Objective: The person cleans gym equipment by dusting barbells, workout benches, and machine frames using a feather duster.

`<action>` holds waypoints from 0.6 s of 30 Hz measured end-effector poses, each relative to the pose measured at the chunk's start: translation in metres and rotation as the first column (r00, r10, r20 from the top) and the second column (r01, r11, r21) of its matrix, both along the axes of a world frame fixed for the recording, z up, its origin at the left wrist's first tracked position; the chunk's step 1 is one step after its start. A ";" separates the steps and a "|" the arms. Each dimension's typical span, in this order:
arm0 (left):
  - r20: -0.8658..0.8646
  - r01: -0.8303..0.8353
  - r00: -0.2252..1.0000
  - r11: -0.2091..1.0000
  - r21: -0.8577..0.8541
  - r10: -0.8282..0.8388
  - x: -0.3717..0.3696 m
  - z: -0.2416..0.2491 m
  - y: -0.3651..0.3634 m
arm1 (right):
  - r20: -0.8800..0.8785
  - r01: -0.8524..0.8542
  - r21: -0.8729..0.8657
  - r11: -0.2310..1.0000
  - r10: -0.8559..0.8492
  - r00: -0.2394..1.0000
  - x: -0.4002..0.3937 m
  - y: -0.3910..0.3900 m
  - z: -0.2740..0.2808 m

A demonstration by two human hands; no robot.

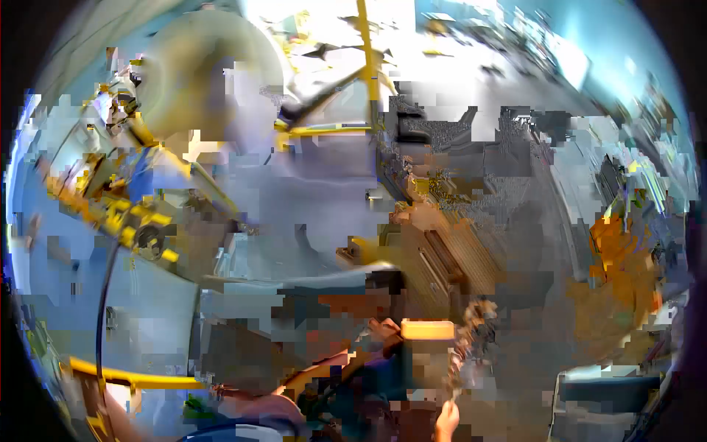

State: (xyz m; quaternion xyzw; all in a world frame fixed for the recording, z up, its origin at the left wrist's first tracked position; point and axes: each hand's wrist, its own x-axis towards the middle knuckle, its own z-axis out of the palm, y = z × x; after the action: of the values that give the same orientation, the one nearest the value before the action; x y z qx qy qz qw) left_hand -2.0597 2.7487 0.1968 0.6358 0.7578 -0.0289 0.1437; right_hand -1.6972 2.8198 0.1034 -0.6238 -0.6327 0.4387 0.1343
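Broken blocks and smears cover much of the head view. A forearm reaches up from the bottom middle to what shows of my left hand (381, 331), its fingers lost in the smearing. Right beside it is a pale orange, box-like shape (427, 330); I cannot tell whether the hand holds it. Lower down, at the bottom edge, a small skin-toned part of my right hand (445, 423) shows, with its fingers blurred. A speckled brown streak (462, 346) runs upward from it.
Brown, ribbed, board-like shapes (449, 258) lie ahead on the grey floor. Yellow rails (324, 131) and a yellow post (367, 51) stand farther off. A large pale round shape (210, 74) is at upper left, an orange-brown heap (615, 280) at right.
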 end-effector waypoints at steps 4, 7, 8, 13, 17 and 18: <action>0.546 -0.230 0.837 0.882 0.411 -0.036 0.053 -0.017 -0.067 | 0.007 -0.175 0.003 0.985 0.175 0.985 -0.028 -0.021 0.038; 0.645 -0.375 0.747 0.903 0.209 0.161 0.091 0.002 -0.189 | 0.036 -0.335 0.193 0.922 0.334 0.942 -0.058 -0.061 0.080; 0.680 -0.450 0.682 0.888 0.098 0.270 0.098 -0.002 -0.236 | 0.028 -0.368 0.210 0.906 0.370 0.928 -0.071 -0.075 0.097; 0.561 -0.796 0.272 0.511 -0.325 0.782 0.097 0.024 -0.472 | 0.009 -0.599 0.305 0.740 0.627 0.779 -0.135 -0.156 0.171; 0.501 -1.000 0.022 0.014 0.020 0.865 0.082 0.073 -0.611 | -0.027 -0.743 0.427 0.516 0.828 0.559 -0.184 -0.217 0.156; 0.512 -0.986 -0.028 -0.107 0.125 0.859 0.081 0.084 -0.637 | -0.046 -0.764 0.419 0.491 0.851 0.523 -0.202 -0.243 0.175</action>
State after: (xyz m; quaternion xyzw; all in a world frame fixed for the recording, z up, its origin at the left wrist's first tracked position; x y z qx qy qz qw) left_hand -1.9788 2.1114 0.2810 -0.0794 0.9318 0.3485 0.0633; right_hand -1.8990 2.5771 0.2787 -0.1559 -0.8961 0.4043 0.0962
